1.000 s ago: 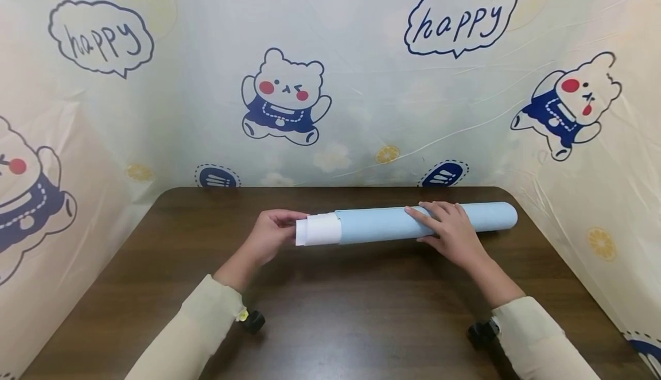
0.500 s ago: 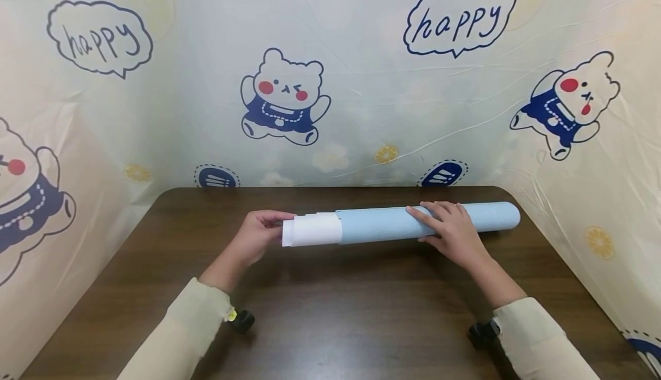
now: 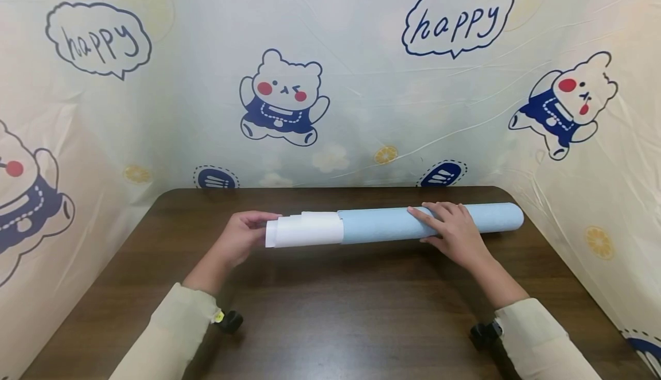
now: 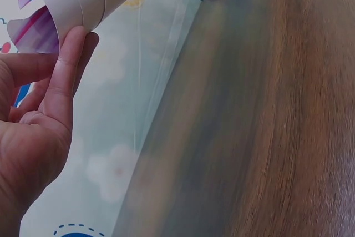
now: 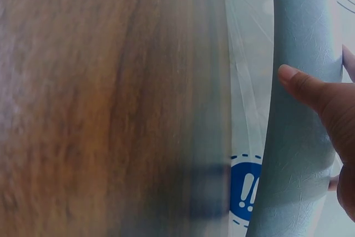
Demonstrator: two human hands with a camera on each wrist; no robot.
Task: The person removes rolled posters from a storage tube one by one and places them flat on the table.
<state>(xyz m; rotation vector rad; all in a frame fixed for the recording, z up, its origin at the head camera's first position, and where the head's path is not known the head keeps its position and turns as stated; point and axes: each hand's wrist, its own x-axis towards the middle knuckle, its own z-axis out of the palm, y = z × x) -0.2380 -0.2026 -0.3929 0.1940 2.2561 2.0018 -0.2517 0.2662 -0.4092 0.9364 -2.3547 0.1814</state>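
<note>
A long light-blue tube (image 3: pixel 382 226) lies crosswise near the back of the table, its rounded end at the right. From its left end sticks a white paper roll (image 3: pixel 310 231), with stepped layers at its outer end. My left hand (image 3: pixel 238 241) pinches the roll's left rim between thumb and fingers. In the left wrist view, pink and purple colouring shows on the inner face of the paper roll (image 4: pixel 83 1). My right hand (image 3: pixel 451 232) grips the tube right of its middle, fingers over the top and thumb on the near side; the thumb (image 5: pixel 302 84) presses its creased surface.
The dark brown wooden table (image 3: pixel 330 311) has a glossy top and rounded back corners. A pale curtain (image 3: pixel 361 110) printed with bears and "happy" bubbles hangs around its back and sides. A small black device (image 3: pixel 229 321) sits at the left wrist, another black device (image 3: pixel 484 334) at the right.
My left hand has moved left, drawing the white paper roll further out of the blue tube. My right hand keeps its hold, and the tube has shifted slightly right.
</note>
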